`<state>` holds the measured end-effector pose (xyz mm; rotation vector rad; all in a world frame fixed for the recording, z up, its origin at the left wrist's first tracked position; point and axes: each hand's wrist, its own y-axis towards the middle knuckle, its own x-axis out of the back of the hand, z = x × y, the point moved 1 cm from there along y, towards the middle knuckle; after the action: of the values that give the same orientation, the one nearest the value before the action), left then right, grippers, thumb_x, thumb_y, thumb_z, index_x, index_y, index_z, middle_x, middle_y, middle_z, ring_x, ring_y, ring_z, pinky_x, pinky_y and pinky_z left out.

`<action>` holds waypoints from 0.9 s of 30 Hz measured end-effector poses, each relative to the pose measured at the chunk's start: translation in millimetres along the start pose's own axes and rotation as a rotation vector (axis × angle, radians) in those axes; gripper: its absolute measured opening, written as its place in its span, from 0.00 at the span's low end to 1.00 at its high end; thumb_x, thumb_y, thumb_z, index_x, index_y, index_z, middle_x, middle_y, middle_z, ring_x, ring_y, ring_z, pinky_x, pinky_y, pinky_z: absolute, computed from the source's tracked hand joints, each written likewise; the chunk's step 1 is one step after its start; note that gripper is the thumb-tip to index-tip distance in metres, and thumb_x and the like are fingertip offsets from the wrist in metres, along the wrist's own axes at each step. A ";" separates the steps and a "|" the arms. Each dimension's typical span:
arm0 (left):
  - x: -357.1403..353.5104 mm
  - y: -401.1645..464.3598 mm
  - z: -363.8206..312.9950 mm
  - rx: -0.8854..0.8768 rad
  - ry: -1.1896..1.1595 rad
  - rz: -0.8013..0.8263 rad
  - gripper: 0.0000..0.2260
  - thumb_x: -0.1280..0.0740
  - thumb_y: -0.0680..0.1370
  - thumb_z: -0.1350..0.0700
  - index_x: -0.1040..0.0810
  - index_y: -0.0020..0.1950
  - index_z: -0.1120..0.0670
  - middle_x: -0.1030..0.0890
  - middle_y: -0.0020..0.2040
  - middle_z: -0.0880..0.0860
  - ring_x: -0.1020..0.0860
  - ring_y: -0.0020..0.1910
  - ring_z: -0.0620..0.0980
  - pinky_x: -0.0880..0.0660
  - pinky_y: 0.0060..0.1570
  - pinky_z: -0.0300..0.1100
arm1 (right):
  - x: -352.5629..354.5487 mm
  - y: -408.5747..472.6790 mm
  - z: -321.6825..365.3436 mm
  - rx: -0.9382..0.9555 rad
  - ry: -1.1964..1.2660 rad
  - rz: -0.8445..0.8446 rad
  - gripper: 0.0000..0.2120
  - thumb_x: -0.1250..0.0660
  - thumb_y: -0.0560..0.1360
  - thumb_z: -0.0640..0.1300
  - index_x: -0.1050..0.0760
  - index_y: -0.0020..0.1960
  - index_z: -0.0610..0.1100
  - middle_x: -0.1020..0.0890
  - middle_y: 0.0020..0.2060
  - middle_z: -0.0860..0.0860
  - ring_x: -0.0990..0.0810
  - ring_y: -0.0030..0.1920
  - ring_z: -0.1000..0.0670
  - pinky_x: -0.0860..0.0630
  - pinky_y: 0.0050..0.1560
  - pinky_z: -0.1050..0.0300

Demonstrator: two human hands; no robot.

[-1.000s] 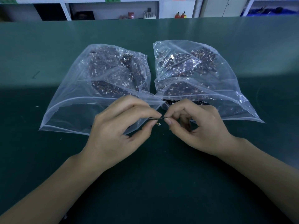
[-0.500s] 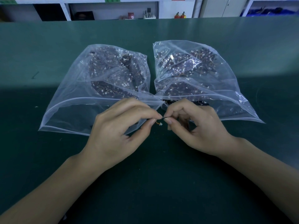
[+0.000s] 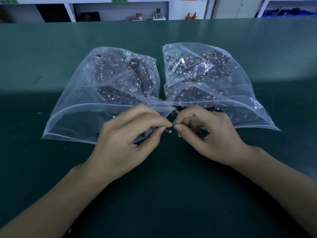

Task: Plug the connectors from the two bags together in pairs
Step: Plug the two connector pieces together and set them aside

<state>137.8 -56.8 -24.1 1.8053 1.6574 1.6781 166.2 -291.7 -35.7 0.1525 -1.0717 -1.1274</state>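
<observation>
Two clear plastic bags lie side by side on the green table, each full of small dark wired connectors with white plugs: the left bag [image 3: 96, 93] and the right bag [image 3: 214, 74]. In front of their open mouths my left hand [image 3: 130, 138] and my right hand [image 3: 211, 134] meet fingertip to fingertip. Each pinches one end of a tiny connector pair [image 3: 171, 125] between thumb and forefinger. A short orange wire with a white plug [image 3: 169, 131] hangs just below the left fingertips. The joint itself is mostly hidden by the fingers.
The green table [image 3: 163, 194] stretches wide in front of and behind the bags. A small white scrap [image 3: 39, 113] lies left of the left bag. White shelving with small items [image 3: 154, 12] stands beyond the far table edge.
Both hands stay at the same spot, fingertips together. The white plug on its orange wire has shifted slightly under the left fingertips.
</observation>
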 end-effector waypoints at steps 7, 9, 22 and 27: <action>-0.9 -0.8 0.0 0.002 -0.017 0.007 0.05 0.27 0.82 0.64 0.12 0.55 0.57 0.18 0.50 0.49 0.19 0.43 0.46 0.22 0.40 0.42 | -0.2 -0.1 0.2 -0.005 0.011 0.014 0.06 0.32 0.84 0.44 0.21 0.55 0.41 0.19 0.38 0.53 0.20 0.31 0.44 0.25 0.31 0.46; -0.8 -0.4 0.4 0.004 -0.021 0.011 0.05 0.27 0.82 0.64 0.12 0.55 0.57 0.18 0.50 0.49 0.19 0.43 0.46 0.22 0.41 0.42 | -0.2 0.1 0.1 -0.009 0.009 0.022 0.07 0.32 0.84 0.44 0.21 0.55 0.40 0.19 0.38 0.53 0.20 0.32 0.44 0.25 0.32 0.46; -1.9 -1.8 1.1 0.013 -0.001 0.026 0.03 0.25 0.82 0.57 0.13 0.55 0.53 0.18 0.50 0.48 0.18 0.44 0.49 0.21 0.40 0.47 | 0.4 2.1 0.8 0.059 -0.059 -0.033 0.03 0.28 0.82 0.40 0.16 0.51 0.42 0.16 0.44 0.55 0.22 0.36 0.51 0.24 0.37 0.55; 2.8 -1.0 3.1 0.113 0.209 -0.020 0.13 0.31 0.86 0.47 0.18 0.46 0.52 0.21 0.41 0.43 0.22 0.41 0.45 0.24 0.35 0.50 | 7.1 3.3 -4.0 -0.074 -0.168 -0.093 0.02 0.31 0.79 0.43 0.20 0.48 0.47 0.19 0.42 0.59 0.20 0.38 0.51 0.22 0.40 0.47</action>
<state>138.9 -52.6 -24.3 1.7044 1.8819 1.8551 171.5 -297.3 -31.5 0.0495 -1.1788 -1.2791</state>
